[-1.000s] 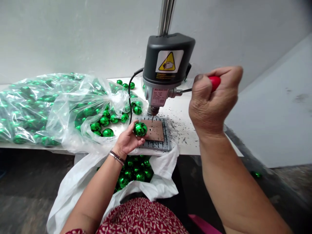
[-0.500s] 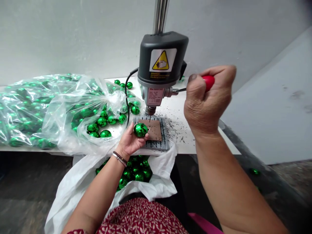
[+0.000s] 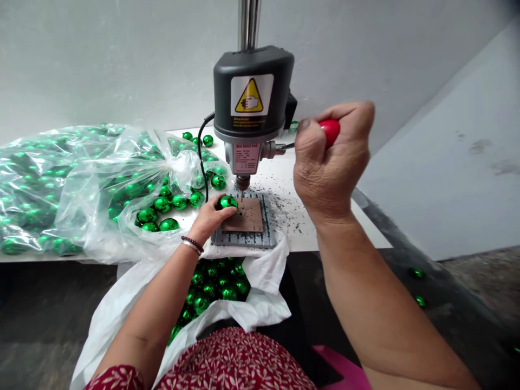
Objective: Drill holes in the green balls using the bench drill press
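Between the thumb and fingers of my left hand (image 3: 210,218) is a shiny green bauble (image 3: 228,203). It is over the left part of a brown board (image 3: 252,219), just left of the drill bit. The board lies on the grey base (image 3: 266,238) of a small bench drill (image 3: 252,95), which bears a yellow warning sticker. My right hand (image 3: 333,157) is wrapped round the red knob (image 3: 330,133) of the drill's feed lever, raised to the right of the drill head.
A clear plastic bag (image 3: 73,189) full of green baubles lies on the white table (image 3: 300,233) at left, with loose baubles by its mouth. A white bag (image 3: 260,309) at my lap holds more. Dark shavings surround the base. Two baubles (image 3: 418,273) lie on the floor at right.
My left hand has turned over from palm-up and carried the bauble up and closer to the drill bit. My right hand stays on the lever knob. The whole view has shifted slightly.
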`<state>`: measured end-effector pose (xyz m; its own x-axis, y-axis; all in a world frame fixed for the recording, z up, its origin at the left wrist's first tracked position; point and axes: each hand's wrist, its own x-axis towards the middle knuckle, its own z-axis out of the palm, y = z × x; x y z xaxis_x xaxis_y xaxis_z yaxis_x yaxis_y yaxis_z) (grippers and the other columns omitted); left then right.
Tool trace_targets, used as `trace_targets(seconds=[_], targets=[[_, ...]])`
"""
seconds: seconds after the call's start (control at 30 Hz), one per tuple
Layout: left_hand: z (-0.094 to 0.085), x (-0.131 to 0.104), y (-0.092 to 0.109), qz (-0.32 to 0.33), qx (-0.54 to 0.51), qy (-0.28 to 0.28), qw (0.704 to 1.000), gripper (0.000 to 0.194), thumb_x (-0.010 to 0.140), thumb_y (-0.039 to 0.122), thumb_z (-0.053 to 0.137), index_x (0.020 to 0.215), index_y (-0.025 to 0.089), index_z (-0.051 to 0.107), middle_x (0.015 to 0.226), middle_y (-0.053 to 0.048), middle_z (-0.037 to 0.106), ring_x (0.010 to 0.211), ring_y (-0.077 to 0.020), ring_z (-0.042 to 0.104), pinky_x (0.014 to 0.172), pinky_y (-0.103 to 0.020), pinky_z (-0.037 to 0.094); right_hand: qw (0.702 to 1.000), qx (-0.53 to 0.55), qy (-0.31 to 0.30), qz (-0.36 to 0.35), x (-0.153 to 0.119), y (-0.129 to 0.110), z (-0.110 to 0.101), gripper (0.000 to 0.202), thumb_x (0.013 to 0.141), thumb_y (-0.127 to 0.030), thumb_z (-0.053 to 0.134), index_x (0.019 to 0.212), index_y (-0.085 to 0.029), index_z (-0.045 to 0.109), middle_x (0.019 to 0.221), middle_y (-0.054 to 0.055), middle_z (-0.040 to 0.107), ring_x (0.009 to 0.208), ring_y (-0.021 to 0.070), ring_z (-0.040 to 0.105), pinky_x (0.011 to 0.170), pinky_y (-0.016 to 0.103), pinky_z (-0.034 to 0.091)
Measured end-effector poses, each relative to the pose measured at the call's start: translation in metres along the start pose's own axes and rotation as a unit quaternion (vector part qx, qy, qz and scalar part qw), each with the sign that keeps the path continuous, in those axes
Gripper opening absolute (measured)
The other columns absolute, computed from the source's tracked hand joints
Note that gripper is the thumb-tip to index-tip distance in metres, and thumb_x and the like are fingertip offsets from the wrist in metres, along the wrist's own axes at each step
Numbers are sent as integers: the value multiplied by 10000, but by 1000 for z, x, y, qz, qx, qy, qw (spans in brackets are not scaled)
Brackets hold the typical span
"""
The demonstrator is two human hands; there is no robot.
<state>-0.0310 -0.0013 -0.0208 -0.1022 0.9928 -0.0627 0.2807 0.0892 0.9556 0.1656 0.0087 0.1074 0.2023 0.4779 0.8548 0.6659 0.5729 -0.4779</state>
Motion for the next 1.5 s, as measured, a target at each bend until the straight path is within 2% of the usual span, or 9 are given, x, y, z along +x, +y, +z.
trace_targets(seconds=[0.1, 0.23, 0.53, 0.67, 0.8, 0.97, 1.13, 1.33, 1.5], targets=[[2, 4, 2, 14, 57, -11, 998, 671, 692, 289, 770, 1323, 119, 621, 1259, -107, 696, 1167, -267, 626, 1068, -389, 456, 1000, 13, -15, -7, -1, 4, 0, 272, 965, -431, 421, 960, -161, 456, 888, 8, 507, 782, 37, 520, 789, 215, 491], [6, 8, -1, 56, 110, -16, 992, 710, 675, 243, 786, 1343, 83, 604, 1330, -154, 658, 1238, -285, 594, 1120, -407, 414, 998, 50, 1, -29, -1, 9, 3, 265, 966, -429, 436, 953, -165, 443, 879, -5, 490, 786, 31, 510, 788, 194, 495], [15, 16, -13, 149, 182, -19, 972, 689, 646, 229, 812, 1308, 147, 639, 1360, -139, 615, 1305, -293, 542, 1188, -427, 351, 998, 36, -37, -18, -1, 10, 2, 287, 1001, -435, 378, 992, -152, 429, 903, 2, 500, 835, 29, 534, 828, 200, 510], [13, 10, -13, 154, 166, -41, 973, 653, 745, 309, 749, 1360, 154, 596, 1418, -143, 580, 1333, -284, 521, 1182, -421, 352, 1000, -1, -13, -17, 0, 7, 0, 293, 986, -452, 408, 964, -162, 441, 927, 9, 524, 834, 37, 524, 862, 226, 514], [11, 6, -9, 133, 137, -77, 979, 605, 862, 378, 619, 1414, 143, 542, 1391, -125, 619, 1311, -268, 547, 1160, -401, 374, 1000, -14, -10, -11, 1, 5, -1, 304, 986, -459, 396, 942, -162, 443, 930, 13, 534, 829, 37, 525, 872, 233, 513], [10, 11, -2, 68, 113, -44, 990, 718, 793, 391, 699, 1421, 90, 526, 1373, -165, 633, 1268, -295, 581, 1130, -416, 400, 1000, 10, -21, -7, 1, 3, 0, 280, 983, -443, 413, 950, -167, 442, 887, -6, 514, 786, 27, 528, 817, 217, 509], [9, 15, 3, 50, 122, -28, 991, 624, 768, 391, 715, 1323, 122, 623, 1306, -129, 684, 1236, -287, 605, 1119, -414, 408, 999, 16, -29, 2, 1, 2, 0, 261, 987, -433, 407, 950, -175, 423, 903, -6, 513, 780, 18, 519, 803, 197, 504], [9, 11, 6, 48, 130, -51, 989, 515, 751, 369, 734, 1228, 176, 697, 1099, -44, 763, 1107, -273, 663, 1047, -412, 479, 999, 35, -18, -23, 0, 5, 0, 276, 989, -439, 405, 955, -166, 427, 886, -16, 491, 802, 13, 523, 812, 204, 505], [15, 7, 2, 81, 148, -50, 984, 649, 674, 258, 798, 1302, 170, 659, 1305, -82, 697, 1238, -278, 613, 1135, -414, 413, 998, 54, -31, -29, -1, 10, 2, 251, 1002, -414, 384, 977, -166, 413, 889, -19, 475, 834, 10, 548, 828, 190, 511]])
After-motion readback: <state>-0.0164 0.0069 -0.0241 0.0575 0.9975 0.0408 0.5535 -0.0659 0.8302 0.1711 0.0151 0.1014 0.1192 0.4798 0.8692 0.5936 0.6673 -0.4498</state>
